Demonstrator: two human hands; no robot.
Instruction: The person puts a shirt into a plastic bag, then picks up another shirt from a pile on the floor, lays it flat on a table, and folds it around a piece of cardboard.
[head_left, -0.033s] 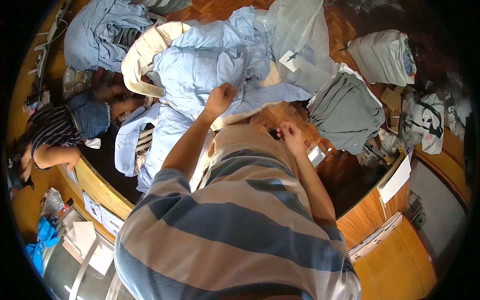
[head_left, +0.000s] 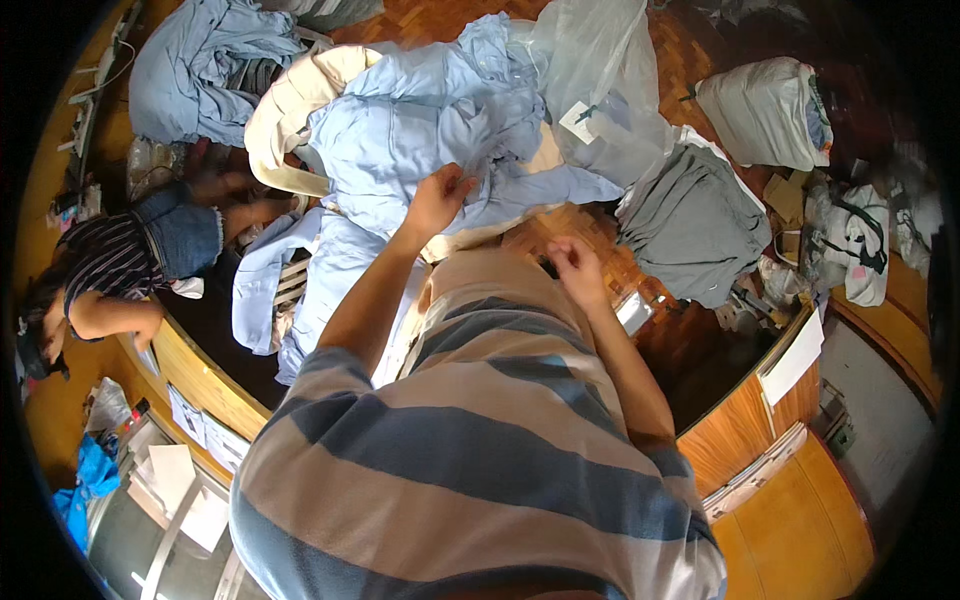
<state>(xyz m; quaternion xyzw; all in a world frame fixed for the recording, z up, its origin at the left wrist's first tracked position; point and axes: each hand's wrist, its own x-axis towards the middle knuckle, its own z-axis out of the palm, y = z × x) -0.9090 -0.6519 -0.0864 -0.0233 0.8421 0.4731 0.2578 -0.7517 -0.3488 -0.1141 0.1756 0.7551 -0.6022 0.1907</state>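
Note:
Light blue garments [head_left: 385,135] lie crumpled in a heap in front of me, over a cream padded piece [head_left: 275,120]. My left hand [head_left: 438,200] is closed with curled fingers just over the near part of the blue cloth; whatever it may hold is hidden. To its right, apart from the cloth, my right hand [head_left: 577,268] has its fingers drawn together in front of my body. Nothing can be made out between them. Another blue garment [head_left: 345,265] hangs down on the left, next to a slatted seat [head_left: 290,285].
A clear plastic bag [head_left: 610,90] touches the heap's right side. Grey folded cloth [head_left: 690,220] lies further right, beyond it a stuffed bag [head_left: 770,110]. More blue clothing [head_left: 200,75] is piled far left. Another person [head_left: 120,245] bends at the left. Wooden cabinets [head_left: 740,435] stand near me.
My right hand has shifted slightly left, and its fingers are drawn closer together. My left hand stays almost where it was. The garments lie as before.

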